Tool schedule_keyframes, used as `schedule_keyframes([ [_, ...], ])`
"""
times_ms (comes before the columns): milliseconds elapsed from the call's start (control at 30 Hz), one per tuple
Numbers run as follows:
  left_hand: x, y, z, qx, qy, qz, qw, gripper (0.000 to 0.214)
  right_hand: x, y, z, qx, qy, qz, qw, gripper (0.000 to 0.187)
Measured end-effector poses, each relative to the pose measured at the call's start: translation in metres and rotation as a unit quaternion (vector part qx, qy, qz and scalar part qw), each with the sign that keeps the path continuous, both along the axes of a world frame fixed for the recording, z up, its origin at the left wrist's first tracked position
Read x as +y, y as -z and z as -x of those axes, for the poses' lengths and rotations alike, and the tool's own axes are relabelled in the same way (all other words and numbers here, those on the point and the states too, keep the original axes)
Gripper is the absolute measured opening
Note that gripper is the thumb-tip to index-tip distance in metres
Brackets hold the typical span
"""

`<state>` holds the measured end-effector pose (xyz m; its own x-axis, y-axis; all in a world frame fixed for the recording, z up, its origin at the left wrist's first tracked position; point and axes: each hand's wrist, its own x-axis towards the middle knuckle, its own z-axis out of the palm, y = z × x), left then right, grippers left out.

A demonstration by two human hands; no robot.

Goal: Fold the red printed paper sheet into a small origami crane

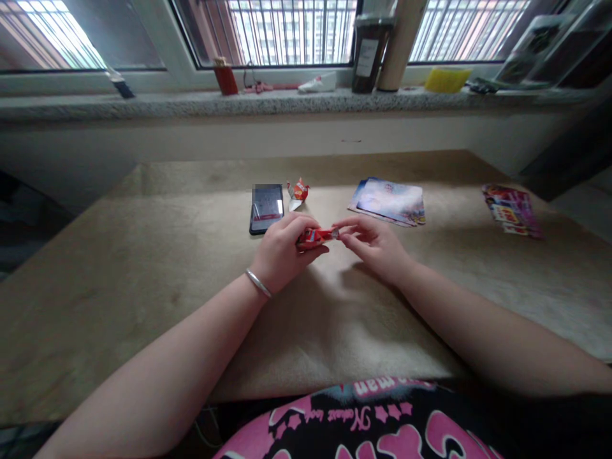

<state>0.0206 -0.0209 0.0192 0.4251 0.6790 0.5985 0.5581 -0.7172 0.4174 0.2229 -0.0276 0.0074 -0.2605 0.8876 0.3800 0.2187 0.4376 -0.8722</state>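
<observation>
Over the middle of the table, my left hand (pixel 289 245) is closed around a small red folded wrapper (pixel 313 237) with white print. My right hand (pixel 373 245) pinches the silvery right tip of the same wrapper between thumb and fingertips. The part inside my left palm is hidden. Just beyond my left hand stands a small folded red and white figure (pixel 299 191), which looks made from similar wrapper. Beside it lies a phone (pixel 266 210) with its screen facing up.
Several glossy picture sheets (pixel 389 199) lie beyond my right hand. Some pink and red printed packets or cards (pixel 512 210) rest at the table's right side. The window sill behind carries a red bottle (pixel 225 76), a dark jar (pixel 370 56) and a yellow sponge (pixel 447 80).
</observation>
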Motion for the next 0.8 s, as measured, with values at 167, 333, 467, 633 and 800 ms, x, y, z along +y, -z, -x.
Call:
schedule_keyframes([
  [167, 0.0, 0.0063, -0.0028, -0.022, 0.023, 0.039, 0.999, 0.03, -0.0016, 0.0012, 0.0035, -0.047, -0.024, -0.085, 0.995, 0.02],
  [333, -0.0007, 0.007, -0.0023, -0.012, 0.056, 0.008, 0.998, 0.04, -0.0015, 0.003, 0.0028, -0.052, 0.011, -0.128, 0.99, 0.018],
  [467, -0.0003, 0.0044, -0.0019, -0.023, 0.091, -0.038, 0.995, 0.04, -0.0002, 0.0025, 0.0011, -0.064, 0.03, -0.17, 0.983, 0.018],
  [633, 0.0001, 0.0019, -0.0027, -0.035, 0.054, -0.103, 0.993, 0.02, 0.0008, -0.0003, 0.0004, -0.085, 0.038, -0.237, 0.967, 0.015],
  [800, 0.0022, 0.0034, -0.0023, -0.032, 0.043, -0.077, 0.996, 0.013, 0.0001, -0.0019, -0.0006, -0.089, 0.032, -0.256, 0.962, 0.016],
])
